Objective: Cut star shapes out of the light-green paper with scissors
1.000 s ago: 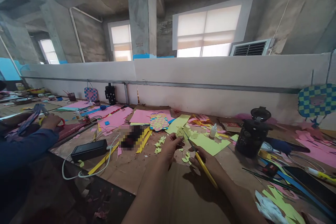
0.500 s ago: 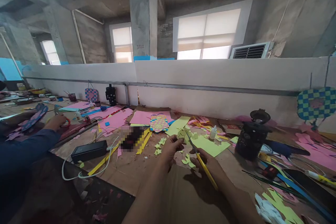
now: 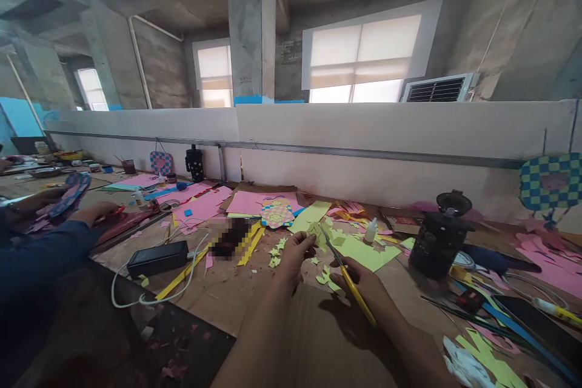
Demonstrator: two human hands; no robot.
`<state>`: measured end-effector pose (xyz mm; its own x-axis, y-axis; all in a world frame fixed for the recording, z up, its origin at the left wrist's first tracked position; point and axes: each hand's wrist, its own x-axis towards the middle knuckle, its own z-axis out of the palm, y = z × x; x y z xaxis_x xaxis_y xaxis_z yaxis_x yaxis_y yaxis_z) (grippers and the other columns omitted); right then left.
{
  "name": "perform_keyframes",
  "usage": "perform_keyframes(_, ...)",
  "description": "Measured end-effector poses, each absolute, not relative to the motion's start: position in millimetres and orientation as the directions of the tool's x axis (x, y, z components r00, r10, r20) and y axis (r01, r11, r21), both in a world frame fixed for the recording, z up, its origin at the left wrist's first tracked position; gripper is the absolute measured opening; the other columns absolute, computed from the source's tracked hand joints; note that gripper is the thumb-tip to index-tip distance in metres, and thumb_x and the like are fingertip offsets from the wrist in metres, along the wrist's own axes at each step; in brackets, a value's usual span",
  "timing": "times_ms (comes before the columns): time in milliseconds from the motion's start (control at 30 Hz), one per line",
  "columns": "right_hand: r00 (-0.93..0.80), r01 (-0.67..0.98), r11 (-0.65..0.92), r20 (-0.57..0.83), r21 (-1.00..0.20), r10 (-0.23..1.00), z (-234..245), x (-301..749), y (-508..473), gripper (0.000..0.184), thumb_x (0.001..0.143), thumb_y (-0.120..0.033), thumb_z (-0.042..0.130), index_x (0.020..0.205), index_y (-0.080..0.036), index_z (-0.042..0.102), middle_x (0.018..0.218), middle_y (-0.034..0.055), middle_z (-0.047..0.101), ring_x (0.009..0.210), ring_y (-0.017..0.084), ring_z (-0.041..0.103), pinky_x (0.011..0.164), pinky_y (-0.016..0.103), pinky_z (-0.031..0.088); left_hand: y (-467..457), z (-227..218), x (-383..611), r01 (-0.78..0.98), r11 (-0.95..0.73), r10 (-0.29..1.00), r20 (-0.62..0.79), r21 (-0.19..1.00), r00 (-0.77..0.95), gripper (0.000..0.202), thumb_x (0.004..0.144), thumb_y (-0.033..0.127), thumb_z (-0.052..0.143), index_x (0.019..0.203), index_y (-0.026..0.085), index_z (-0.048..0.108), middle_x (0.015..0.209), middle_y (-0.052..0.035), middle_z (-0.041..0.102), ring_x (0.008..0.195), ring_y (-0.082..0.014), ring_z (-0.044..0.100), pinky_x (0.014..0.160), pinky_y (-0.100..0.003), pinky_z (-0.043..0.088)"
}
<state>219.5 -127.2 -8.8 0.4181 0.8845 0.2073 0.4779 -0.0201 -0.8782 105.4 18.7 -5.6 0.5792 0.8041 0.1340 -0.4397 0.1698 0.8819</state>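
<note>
My left hand [image 3: 297, 251] pinches a small yellow-green paper piece [image 3: 317, 234] between thumb and fingers. In my right hand [image 3: 364, 284] are yellow-handled scissors [image 3: 348, 282], their metal blades pointing up and left at the paper's right edge. Whether the blades touch the paper is hard to see. Small cut-out paper stars [image 3: 275, 251] lie left of my left hand, and curved paper scraps [image 3: 326, 279] lie below, between my hands. Behind them rest a larger yellow-green sheet [image 3: 368, 253] and a small white glue bottle [image 3: 371, 230].
A black cup with its lid raised [image 3: 437, 245] stands to the right. A black power adapter [image 3: 157, 259] with a white cable sits left. Beyond is a checkered paper craft [image 3: 276, 213] on pink sheets. At far left, a co-worker's blue sleeve [image 3: 50, 248] reaches over the table.
The view has shifted slightly. My left hand's paper and the scissors keep nearly the same place. The co-worker's hand at the left has moved a little.
</note>
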Motion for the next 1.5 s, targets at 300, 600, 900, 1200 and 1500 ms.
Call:
perform_keyframes(300,0.363,0.536,-0.02,0.208,-0.844,0.908,-16,228,-124,0.038,0.085,-0.049,0.07,0.105,-0.018,0.067,0.094,0.0033,0.073,0.084,0.022,0.068,0.077,0.037,0.052,21,-5,104,-0.448,0.159,0.811,0.142,0.88,0.567,0.043,0.06,0.05,0.085,0.075,0.017,0.063,0.068,0.0016,0.059,0.06,-0.0106,0.057,0.059,-0.022,0.044)
perform_keyframes(600,0.322,0.549,-0.006,0.205,-0.836,0.924,-26,236,-119,0.037,0.09,-0.049,0.066,0.11,-0.017,0.066,0.088,0.0005,0.07,0.081,0.02,0.067,0.074,0.036,0.053,21,-7,105,-0.462,0.141,0.824,0.155,0.875,0.545,0.044,0.06,0.052,0.085,0.076,0.017,0.064,0.071,0.0019,0.059,0.058,-0.0097,0.055,0.058,-0.023,0.045)
perform_keyframes(900,0.321,0.543,0.005,0.214,-0.84,0.923,-24,234,-119,0.035,0.093,-0.049,0.063,0.105,-0.017,0.066,0.085,-0.0006,0.069,0.073,0.017,0.066,0.067,0.032,0.053,25,-10,109,-0.422,0.104,0.813,0.167,0.9,0.557,0.054,0.054,0.062,0.085,0.074,0.016,0.066,0.066,0.0004,0.059,0.056,-0.0109,0.052,0.059,-0.025,0.042)
perform_keyframes(1200,0.361,0.506,0.004,0.216,-0.863,0.907,-16,228,-122,0.04,0.085,-0.05,0.07,0.109,-0.018,0.066,0.1,0.0059,0.074,0.089,0.023,0.07,0.079,0.038,0.055,26,-8,109,-0.387,-0.027,0.756,0.273,0.922,0.595,0.047,0.059,0.057,0.084,0.061,0.017,0.059,0.057,0.0019,0.053,0.057,-0.0124,0.047,0.058,-0.027,0.034)
perform_keyframes(1500,0.351,0.49,-0.013,0.183,-0.872,0.918,-16,228,-123,0.043,0.086,-0.049,0.069,0.114,-0.016,0.065,0.09,0.0023,0.071,0.077,0.019,0.067,0.068,0.033,0.054,28,-10,107,-0.379,-0.009,0.736,0.262,0.926,0.624,0.044,0.063,0.056,0.082,0.067,0.017,0.063,0.062,0.0021,0.054,0.058,-0.012,0.047,0.06,-0.026,0.035)
